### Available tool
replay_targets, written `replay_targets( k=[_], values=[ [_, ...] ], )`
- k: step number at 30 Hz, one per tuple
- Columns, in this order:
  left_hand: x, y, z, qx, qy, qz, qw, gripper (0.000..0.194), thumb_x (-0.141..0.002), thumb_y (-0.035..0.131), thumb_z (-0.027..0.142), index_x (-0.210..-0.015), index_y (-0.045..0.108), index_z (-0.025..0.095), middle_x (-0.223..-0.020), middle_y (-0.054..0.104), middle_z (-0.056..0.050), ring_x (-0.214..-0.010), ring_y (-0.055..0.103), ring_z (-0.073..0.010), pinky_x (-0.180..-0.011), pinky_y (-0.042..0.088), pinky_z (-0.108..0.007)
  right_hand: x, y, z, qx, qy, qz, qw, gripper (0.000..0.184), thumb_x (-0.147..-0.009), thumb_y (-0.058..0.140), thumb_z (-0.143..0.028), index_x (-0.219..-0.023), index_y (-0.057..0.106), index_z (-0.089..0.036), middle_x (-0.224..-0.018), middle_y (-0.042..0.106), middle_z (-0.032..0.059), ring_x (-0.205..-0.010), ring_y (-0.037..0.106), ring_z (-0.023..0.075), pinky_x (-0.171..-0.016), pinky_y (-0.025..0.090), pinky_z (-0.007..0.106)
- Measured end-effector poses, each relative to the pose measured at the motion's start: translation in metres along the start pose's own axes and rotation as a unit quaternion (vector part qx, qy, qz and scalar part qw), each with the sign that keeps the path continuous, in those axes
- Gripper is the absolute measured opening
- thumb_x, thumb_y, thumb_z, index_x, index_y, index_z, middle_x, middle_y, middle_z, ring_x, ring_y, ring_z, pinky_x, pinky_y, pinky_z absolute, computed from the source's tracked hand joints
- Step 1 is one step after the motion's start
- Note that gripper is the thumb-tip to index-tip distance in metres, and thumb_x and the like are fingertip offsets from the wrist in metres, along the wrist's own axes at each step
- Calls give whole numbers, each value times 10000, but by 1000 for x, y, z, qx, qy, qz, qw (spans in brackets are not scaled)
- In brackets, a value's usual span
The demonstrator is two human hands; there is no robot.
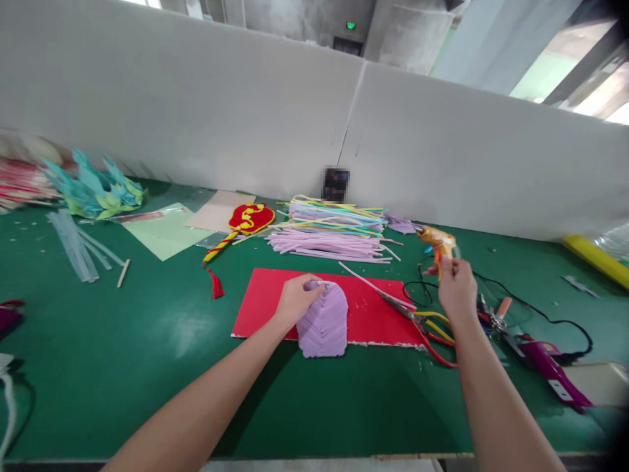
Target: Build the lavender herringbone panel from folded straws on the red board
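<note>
My left hand point(301, 300) pinches the top edge of a purple pipe-cleaner panel point(323, 324), ribbed in a chevron pattern with a rounded top. The panel overlaps the front edge of a red board point(265, 298). Over to the right, my right hand point(457, 285) is wrapped round a yellow-orange hot glue gun point(437, 240), its nozzle pointing left. Scissors point(427, 322) with red and yellow handles lie at the board's right end, below my right hand. One loose pale pipe cleaner point(368, 282) crosses the board near the blades.
A pile of pastel pipe cleaners point(329, 239) lies behind the board. Left of it are a red-and-yellow fan ornament point(251, 218), a pale green sheet point(160, 231) and clear glue sticks point(73, 246). A purple corded tool point(550, 370) and black cable point(535, 319) lie at right.
</note>
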State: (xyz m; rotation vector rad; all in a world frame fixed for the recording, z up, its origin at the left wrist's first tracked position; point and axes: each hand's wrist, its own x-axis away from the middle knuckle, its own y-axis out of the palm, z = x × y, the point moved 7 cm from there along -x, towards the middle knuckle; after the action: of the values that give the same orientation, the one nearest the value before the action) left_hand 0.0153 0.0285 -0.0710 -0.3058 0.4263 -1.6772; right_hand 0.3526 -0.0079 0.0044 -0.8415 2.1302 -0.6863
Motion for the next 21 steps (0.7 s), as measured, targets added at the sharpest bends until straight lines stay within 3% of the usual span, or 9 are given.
replay_targets(
  k=[2,5,9,13,21],
  values=[
    [0,0,0,1,2,4,1000,187,-712,592,341,-785,671,189,-771,685,-8,-741,595,-170,-624,406,-239,8,-17,-22,-30,-23,57,998,469,-873,314,-504,-1076,486,-118,-738,633,90,-614,587,212,-624,422,337],
    [-1,-1,-2,15,-10,9,1000,197,-699,604,359,-768,674,188,-745,680,-4,-704,587,-165,-603,405,-239,33,-29,-61,4,-72,117,990,489,-876,301,-487,-1167,440,-118,-998,598,177,-762,599,255,-663,424,375],
    [-2,-3,-6,31,-29,12,999,247,-708,600,394,-798,677,177,-746,682,-10,-678,588,-162,-581,415,-238,64,3,-90,-21,-67,11,997,546,-830,361,-567,-1161,434,-139,-1003,598,165,-860,587,282,-672,432,374],
    [1,-4,0,44,-31,11,998,264,-718,608,394,-837,678,169,-774,690,-17,-704,603,-168,-596,432,-239,81,41,-88,-13,-38,-78,996,615,-718,478,-649,-1094,463,-162,-922,620,121,-798,591,270,-665,432,368],
    [4,5,11,-118,59,2,991,142,-744,633,271,-873,667,221,-881,677,-20,-865,586,-194,-763,438,-302,87,62,-68,16,-49,-89,995,604,-722,478,-642,-1076,471,-152,-849,640,114,-727,601,260,-608,424,332]
  ],
)
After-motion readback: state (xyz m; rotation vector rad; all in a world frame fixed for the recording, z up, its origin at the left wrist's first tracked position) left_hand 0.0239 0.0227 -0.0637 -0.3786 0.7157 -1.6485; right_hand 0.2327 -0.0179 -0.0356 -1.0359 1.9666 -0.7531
